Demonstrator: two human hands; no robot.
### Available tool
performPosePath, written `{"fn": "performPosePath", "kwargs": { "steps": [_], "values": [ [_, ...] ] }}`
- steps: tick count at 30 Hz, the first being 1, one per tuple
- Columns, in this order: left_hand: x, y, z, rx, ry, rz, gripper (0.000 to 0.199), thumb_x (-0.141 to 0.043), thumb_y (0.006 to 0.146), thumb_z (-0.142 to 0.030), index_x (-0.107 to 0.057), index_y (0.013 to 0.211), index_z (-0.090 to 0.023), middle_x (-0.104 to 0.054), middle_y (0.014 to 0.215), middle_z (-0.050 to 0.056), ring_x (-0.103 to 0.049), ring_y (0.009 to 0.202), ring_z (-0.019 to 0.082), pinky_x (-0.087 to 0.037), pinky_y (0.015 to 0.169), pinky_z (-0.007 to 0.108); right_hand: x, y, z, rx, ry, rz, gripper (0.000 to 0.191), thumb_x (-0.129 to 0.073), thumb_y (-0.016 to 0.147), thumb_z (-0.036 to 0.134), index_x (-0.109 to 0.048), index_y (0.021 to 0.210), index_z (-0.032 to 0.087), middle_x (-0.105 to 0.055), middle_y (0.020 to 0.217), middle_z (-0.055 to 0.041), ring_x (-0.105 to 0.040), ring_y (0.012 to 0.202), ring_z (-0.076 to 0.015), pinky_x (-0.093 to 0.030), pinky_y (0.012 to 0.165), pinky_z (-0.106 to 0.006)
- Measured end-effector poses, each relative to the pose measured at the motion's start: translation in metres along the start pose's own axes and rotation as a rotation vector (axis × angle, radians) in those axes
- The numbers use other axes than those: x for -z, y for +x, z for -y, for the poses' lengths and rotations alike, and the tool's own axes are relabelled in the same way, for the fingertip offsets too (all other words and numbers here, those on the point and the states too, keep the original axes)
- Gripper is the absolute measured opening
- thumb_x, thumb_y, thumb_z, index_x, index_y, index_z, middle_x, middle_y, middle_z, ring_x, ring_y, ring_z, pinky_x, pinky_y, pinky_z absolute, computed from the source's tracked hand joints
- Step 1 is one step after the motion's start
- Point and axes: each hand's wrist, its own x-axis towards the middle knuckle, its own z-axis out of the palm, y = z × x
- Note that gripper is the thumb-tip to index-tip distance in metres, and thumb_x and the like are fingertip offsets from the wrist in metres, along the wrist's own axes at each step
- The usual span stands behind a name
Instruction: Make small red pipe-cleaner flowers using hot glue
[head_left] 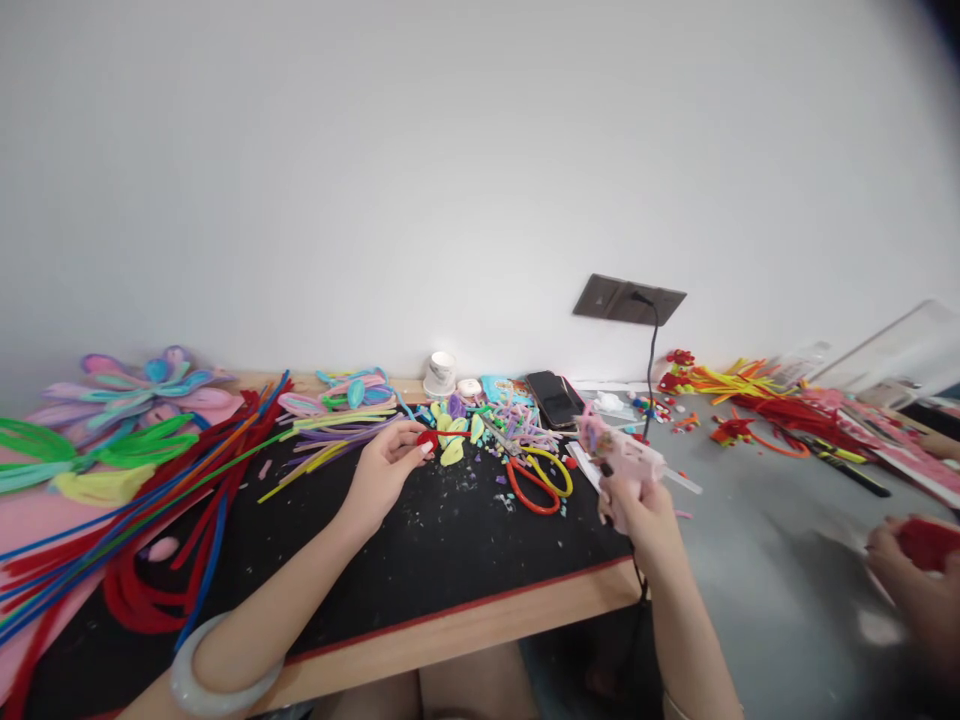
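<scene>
My left hand [386, 468] pinches a small red fuzzy piece [427, 441], seemingly bent pipe cleaner, with a thin red strand running out to the right. In my right hand [643, 510] is a pale pink hot glue gun [631, 455], fingers wrapped round its handle and nozzle end towards the upper left. The two hands are well apart, above the black mat [450, 550]. Between them lie scissors [534, 487] with orange and yellow handles. Yellow and purple fuzzy petals [452, 452] are just beyond the red piece.
Long pipe cleaners [172, 480] and a large fuzzy flower [142, 385] spread at left. A paper cup [440, 374] and phone [555, 398] stand or lie at the back. A black cord [652, 350] runs from the wall socket [628, 299]. At right, another person's hand [911, 575] holds something red.
</scene>
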Motion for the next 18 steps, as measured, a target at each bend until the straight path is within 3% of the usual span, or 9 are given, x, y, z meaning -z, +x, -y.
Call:
{"fn": "performPosePath", "kwargs": {
  "steps": [4,9,12,18],
  "values": [
    [0.0,0.0,-0.001,-0.003,-0.006,-0.01,0.031,-0.071,0.067,-0.035,-0.059,0.091,-0.02,-0.067,0.075,0.0,-0.065,0.072,0.018,-0.05,0.071,0.031,-0.034,-0.01,0.01,-0.087,0.367,0.347,0.037,-0.061,0.073,0.049,-0.056,0.09,0.016,-0.042,0.049,0.0072,-0.033,0.036,-0.0077,-0.036,0.037,-0.023],
    [-0.001,-0.001,0.0,0.007,-0.035,-0.002,0.03,-0.072,0.068,-0.034,-0.059,0.091,-0.02,-0.066,0.075,0.0,-0.064,0.073,0.017,-0.05,0.071,0.03,-0.072,-0.02,0.024,-0.142,0.48,0.594,0.035,-0.06,0.076,0.049,-0.055,0.084,0.015,-0.041,0.053,0.008,-0.032,0.035,-0.0036,-0.033,0.035,-0.019],
    [-0.001,-0.001,-0.001,0.009,-0.027,-0.002,0.03,-0.073,0.067,-0.033,-0.059,0.09,-0.019,-0.067,0.076,0.0,-0.064,0.074,0.017,-0.051,0.071,0.03,-0.088,-0.022,0.029,-0.142,0.495,0.648,0.033,-0.058,0.079,0.048,-0.055,0.084,0.015,-0.041,0.053,0.0085,-0.032,0.034,-0.003,-0.033,0.034,-0.018],
    [-0.004,-0.004,-0.003,0.003,-0.015,0.003,0.032,-0.072,0.066,-0.036,-0.059,0.089,-0.019,-0.069,0.08,0.002,-0.066,0.075,0.019,-0.051,0.071,0.032,-0.104,-0.022,0.027,-0.158,0.524,0.608,0.033,-0.059,0.077,0.049,-0.05,0.081,0.017,-0.041,0.052,0.0098,-0.03,0.031,-0.0027,-0.03,0.031,-0.018]
  ]
}}
